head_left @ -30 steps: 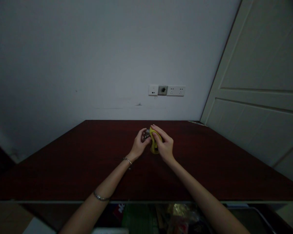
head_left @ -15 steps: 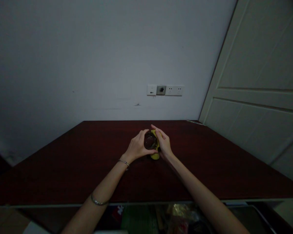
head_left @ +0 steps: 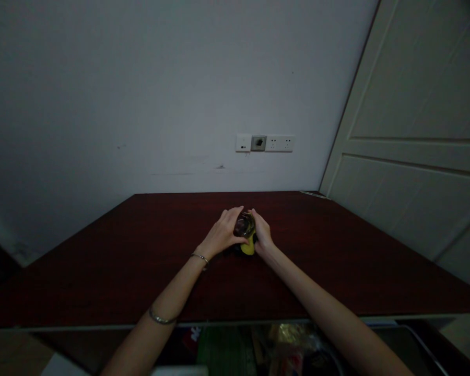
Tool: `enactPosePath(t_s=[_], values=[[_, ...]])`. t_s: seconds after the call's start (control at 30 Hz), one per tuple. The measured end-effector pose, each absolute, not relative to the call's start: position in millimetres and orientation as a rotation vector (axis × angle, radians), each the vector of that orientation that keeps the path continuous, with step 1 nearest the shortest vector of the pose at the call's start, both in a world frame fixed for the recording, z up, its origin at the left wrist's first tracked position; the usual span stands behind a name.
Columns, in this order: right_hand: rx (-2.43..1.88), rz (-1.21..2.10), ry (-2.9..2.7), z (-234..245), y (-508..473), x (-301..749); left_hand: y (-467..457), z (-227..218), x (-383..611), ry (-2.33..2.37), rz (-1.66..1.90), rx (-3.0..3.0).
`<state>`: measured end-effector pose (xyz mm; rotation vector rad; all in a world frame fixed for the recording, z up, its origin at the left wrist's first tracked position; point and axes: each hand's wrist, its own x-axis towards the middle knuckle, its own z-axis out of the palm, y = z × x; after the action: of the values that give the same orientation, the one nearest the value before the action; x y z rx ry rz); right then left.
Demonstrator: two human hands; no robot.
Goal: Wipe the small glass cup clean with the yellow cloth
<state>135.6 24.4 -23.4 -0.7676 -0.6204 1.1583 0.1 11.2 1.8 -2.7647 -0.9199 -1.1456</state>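
Note:
Between my hands is a small round clear glass (head_left: 243, 225), its rim facing me, over the dark red tabletop (head_left: 149, 271). My left hand (head_left: 224, 230) is curved round the glass from the left, thumb at the near side and fingers at the far side. On the right, my right hand (head_left: 261, 230) is closed on a yellow cloth (head_left: 247, 247) that lies against the right side of the glass and hangs below it. The fingertips of my right hand are partly hidden behind the glass and cloth.
Behind the table stands a pale wall with a row of sockets (head_left: 265, 143). A cream panelled door (head_left: 411, 156) borders the right side. Below the table's front edge, a shelf or drawer holds a green item (head_left: 225, 350) and crinkled gold wrapping (head_left: 292, 334).
The glass has shifted slightly right and turned a little. My right fingers have drawn in behind the cloth, and less of the cloth shows at its top.

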Motion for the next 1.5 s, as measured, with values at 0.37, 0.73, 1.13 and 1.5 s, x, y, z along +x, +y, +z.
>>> enactPosePath(t_s=[0.37, 0.73, 1.13, 1.5], values=[[-0.720, 0.961, -0.550, -18.0, 21.1, 138.9, 10.7, -20.0, 21.9, -1.338, -1.743, -2.445], [-0.724, 0.941, -0.949, -5.5, 22.7, 155.6, 12.3, -1.1, 4.6, -0.993, -1.531, -2.731], [-0.920, 1.206, -1.087, -12.9, 26.1, 160.9, 20.2, 1.9, -13.1, -0.932, -1.077, -3.025], [-0.809, 1.126, -0.928, -6.3, 28.7, 161.9, 16.6, -4.6, -2.5, -1.111, -1.399, -2.771]])
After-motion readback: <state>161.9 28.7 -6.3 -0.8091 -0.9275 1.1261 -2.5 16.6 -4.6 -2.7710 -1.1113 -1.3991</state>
